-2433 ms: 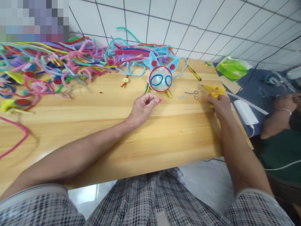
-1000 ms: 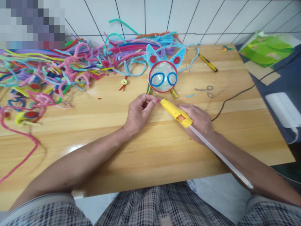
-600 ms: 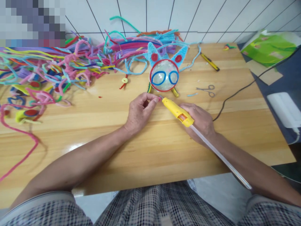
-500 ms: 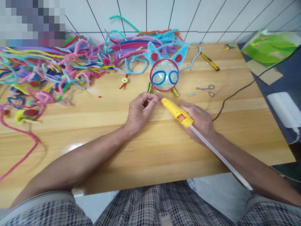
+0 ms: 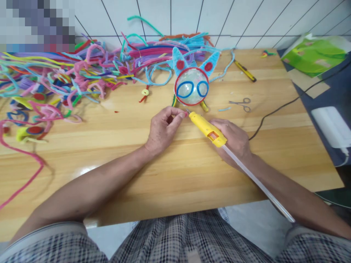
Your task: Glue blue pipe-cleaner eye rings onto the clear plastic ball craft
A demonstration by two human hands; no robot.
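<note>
My right hand (image 5: 233, 137) is wrapped round a yellow hot glue gun (image 5: 205, 126), from whose back a long clear glue stick (image 5: 255, 180) runs out over my forearm. Its metal nozzle points at the fingertips of my left hand (image 5: 166, 128). Thumb and forefinger there pinch a tiny red-pink piece (image 5: 186, 114), too small to make out well. Just beyond stands a round clear figure (image 5: 192, 78) rimmed in red, with blue eye-like loops, light blue pointed ears with red discs, and yellow-green legs.
Pipe cleaners (image 5: 90, 73) in many colours heap up at the back left. Small scissors (image 5: 241, 104), a blue scrap (image 5: 225, 109) and a yellow utility knife (image 5: 245, 70) lie to the right. A black cord (image 5: 276, 107) crosses the table's right side; a white box (image 5: 331, 126) sits beyond its edge.
The glue gun's nozzle has shifted very slightly right, away from the left fingertips. Both hands otherwise stay nearly in place.
</note>
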